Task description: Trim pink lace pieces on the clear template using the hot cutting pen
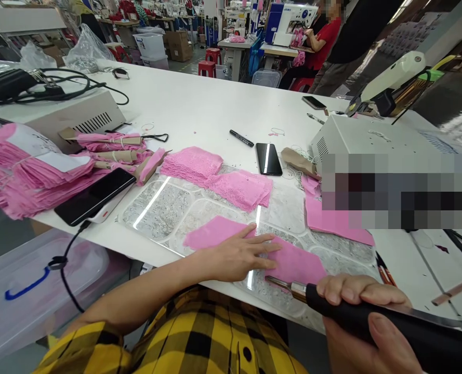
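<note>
My left hand (240, 253) lies flat with fingers spread over two pink fabric pieces, pressing them to the glossy patterned mat. One pink piece (211, 232) is left of the fingers, and the other pink piece (297, 262) extends to their right. My right hand (365, 306) is wrapped round a black-handled tool (343, 311) with a narrow metal tip. That tip is at the lower left edge of the right-hand piece; contact is hard to judge. Beyond my left hand, stacks of pink lace pieces (194, 163) rest on the mat.
At left are bundled pink pieces (39, 171), a large black phone (96, 195) and a clear plastic bin (39, 291). A smaller phone (268, 159) and a marker (241, 138) lie ahead. Right are pink sheets (332, 221) and a grey machine box (371, 137). A person in red (324, 44) sits beyond.
</note>
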### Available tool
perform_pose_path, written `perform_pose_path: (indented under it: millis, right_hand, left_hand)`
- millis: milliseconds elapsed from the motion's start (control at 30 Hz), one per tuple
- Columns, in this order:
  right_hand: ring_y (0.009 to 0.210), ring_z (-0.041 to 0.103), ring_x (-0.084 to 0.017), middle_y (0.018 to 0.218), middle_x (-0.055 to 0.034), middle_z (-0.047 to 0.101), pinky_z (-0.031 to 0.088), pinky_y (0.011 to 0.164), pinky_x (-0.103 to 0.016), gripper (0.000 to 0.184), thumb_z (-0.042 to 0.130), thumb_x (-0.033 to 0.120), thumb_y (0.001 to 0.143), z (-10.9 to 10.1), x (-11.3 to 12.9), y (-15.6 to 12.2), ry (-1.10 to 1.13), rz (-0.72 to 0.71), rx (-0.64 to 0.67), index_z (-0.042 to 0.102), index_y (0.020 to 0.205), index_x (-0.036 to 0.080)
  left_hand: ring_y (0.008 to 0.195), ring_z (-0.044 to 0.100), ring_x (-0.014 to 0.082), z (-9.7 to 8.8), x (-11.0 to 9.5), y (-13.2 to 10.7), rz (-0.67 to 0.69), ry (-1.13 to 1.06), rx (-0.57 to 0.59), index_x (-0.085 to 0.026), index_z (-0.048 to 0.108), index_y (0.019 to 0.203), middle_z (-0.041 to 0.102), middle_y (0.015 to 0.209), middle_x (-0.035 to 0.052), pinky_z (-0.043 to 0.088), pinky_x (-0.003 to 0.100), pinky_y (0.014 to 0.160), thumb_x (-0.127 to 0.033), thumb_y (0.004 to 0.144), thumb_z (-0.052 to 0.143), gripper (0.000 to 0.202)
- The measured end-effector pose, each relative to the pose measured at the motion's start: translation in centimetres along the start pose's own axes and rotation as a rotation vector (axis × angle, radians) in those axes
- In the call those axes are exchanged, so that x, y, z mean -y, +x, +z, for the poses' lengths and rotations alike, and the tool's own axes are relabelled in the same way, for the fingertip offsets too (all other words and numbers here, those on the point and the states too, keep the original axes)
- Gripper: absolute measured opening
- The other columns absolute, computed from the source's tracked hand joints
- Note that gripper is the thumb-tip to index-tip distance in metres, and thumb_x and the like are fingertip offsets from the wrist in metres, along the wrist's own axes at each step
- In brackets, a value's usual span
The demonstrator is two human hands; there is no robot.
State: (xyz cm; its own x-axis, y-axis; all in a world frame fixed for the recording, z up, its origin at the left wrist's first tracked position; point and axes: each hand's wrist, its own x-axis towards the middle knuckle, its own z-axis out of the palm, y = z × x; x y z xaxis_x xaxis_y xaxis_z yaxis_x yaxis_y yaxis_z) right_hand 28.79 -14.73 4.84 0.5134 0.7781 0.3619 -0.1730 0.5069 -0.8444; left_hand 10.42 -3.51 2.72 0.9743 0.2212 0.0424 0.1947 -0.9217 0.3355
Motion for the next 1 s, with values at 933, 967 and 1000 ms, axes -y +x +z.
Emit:
perform_pose_path:
  millis: [933,967,1000]
  right_hand:
    - [0.055,0.05,-0.012,0.07,0.0027,0.047,0.044,0.052,-0.033,0.015,0.057,0.03,0.073,2.8,-0.3,-1.4,-0.038,0.088,0.004,0.056,0.084,0.02]
    - [0.055,0.05,-0.012,0.07,0.0028,0.047,0.044,0.052,-0.033,0.016,0.057,0.03,0.072,2.8,-0.4,-1.4,-0.039,0.086,0.003,0.055,0.084,0.02]
    - [0.055,0.05,-0.012,0.07,0.0029,0.047,0.044,0.052,-0.032,0.016,0.058,0.031,0.072,2.8,-0.4,-1.4,-0.039,0.083,0.0,0.055,0.083,0.02]
  left_hand:
    - [0.142,0.033,0.0232,-0.8,2.0,-8.3,-0.124,0.019,-0.122,-0.027,0.055,0.133,0.044,0.148,0.0029,0.003,0.048,0.121,-0.035,0.1,0.041,0.036]
    - [0.142,0.034,0.0231,-0.8,2.0,-8.4,-0.125,0.022,-0.132,-0.027,0.054,0.133,0.044,0.148,0.0029,0.003,0.048,0.121,-0.035,0.1,0.042,0.036]
    - [0.142,0.034,0.0228,-0.7,2.1,-8.5,-0.125,0.025,-0.141,-0.027,0.054,0.134,0.045,0.148,0.0028,0.003,0.048,0.121,-0.035,0.1,0.042,0.036]
